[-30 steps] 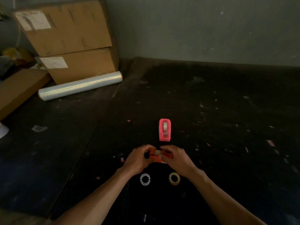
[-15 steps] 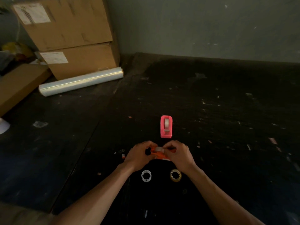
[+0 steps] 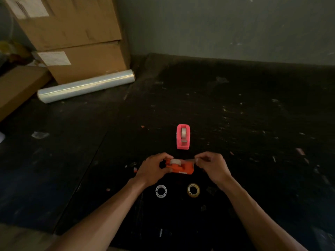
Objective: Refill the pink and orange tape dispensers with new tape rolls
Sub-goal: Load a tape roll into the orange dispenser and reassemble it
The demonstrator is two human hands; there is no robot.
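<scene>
Small, probably light orange plastic tape dispenser [image 3: 181, 167], steadied at its rear by left hand [image 3: 153, 169]; right hand [image 3: 212, 166] pinches thin, likely flimsy, sticky clear tape end [image 3: 190, 159].

I'm looking at a dim room, light weak and patchy. Grey wall [image 3: 226, 24] at back, scuffed w/ pale flecks. Work surface [image 3: 253, 124] is black, dusty, littered w/ small scraps. Back left: two cardboard boxes [image 3: 78, 42] stacked against the wall, white labels on both. A roll of clear stretch film [image 3: 85, 86] lies just in front of the lower box. Another flat cardboard piece [image 3: 16, 87] at far left edge, partly cut off.
</scene>
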